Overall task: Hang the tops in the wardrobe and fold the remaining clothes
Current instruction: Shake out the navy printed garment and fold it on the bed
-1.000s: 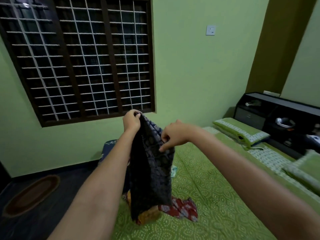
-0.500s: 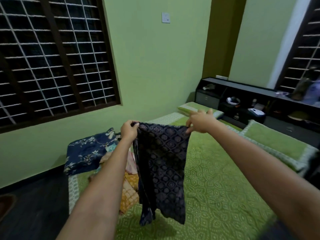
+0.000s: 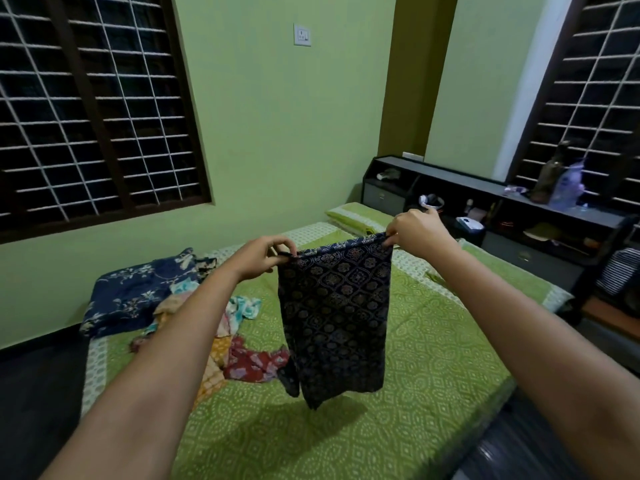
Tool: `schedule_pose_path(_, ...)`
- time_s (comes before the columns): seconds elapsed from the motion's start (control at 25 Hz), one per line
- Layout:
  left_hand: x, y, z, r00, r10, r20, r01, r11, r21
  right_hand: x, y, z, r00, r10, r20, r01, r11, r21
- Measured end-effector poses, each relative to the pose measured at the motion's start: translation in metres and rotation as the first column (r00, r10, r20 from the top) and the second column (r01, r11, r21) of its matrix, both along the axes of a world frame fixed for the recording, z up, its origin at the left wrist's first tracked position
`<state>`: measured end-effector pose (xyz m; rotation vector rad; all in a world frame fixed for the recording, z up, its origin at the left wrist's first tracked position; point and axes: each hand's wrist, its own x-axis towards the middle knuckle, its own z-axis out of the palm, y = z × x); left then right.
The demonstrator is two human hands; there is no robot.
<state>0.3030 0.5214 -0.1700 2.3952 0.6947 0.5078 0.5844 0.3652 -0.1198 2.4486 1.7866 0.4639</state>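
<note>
**Dark patterned garment held up over bed**

Since the earlier frames: hands drawn further apart, so the top edge of the garment, bunched a second ago, is now stretched flat between them; view swung right, bringing a second window into sight.

Bed (image 3: pixel 433 393): green patterned sheet with pale dotted border, fills the lower middle of the view. Two green pillows (image 3: pixel 356 216) at its far end, against a dark shelf unit (image 3: pixel 485 188) holding small items too blurred to name.

Windows: one large barred window (image 3: pixel 86 105) on the left wall, another (image 3: pixel 595 98) at far right. Wall switch (image 3: pixel 302 35) between them, high up.

Pile of clothes (image 3: pixel 239 348): loose on the left part of the bed; a dark blue floral piece (image 3: pixel 138 289) at the corner, then pale, yellow and red prints heaped beside it, partly hidden by the left forearm.

Garment (image 3: pixel 334 317): dark navy, repeating medallion print. Hangs free in the air above the bed, to the right of the pile, lower end clear of the sheet, shadow beneath.

Left hand (image 3: pixel 263 258): fingers and thumb pinching the garment's upper left corner.

Right hand (image 3: pixel 417 233): fingers curled, pinching the upper right corner, slightly higher than the left.
</note>
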Motion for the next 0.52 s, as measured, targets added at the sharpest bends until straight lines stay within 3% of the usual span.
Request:
schedule_pose_path(0.16, 0.04, -0.05, 0.007, 0.993, -0.033, -0.115, 0.034, 0.999, 0.007, 0.039, -0.044, -0.005, 1.0, 0.02, -0.012, -0.02, 1.0, -0.001)
schedule_pose_path(0.28, 0.062, -0.071, 0.006, 0.994, 0.003, -0.11, -0.004, 1.0, -0.005, 0.062, -0.069, -0.01, 0.999, 0.029, -0.032, -0.028, 0.999, 0.015)
schedule_pose_path(0.52, 0.087, -0.098, 0.009, 0.995, 0.019, -0.096, -0.035, 0.985, -0.167, 0.093, -0.102, -0.014, 0.998, 0.058, -0.034, -0.058, 0.998, 0.014)
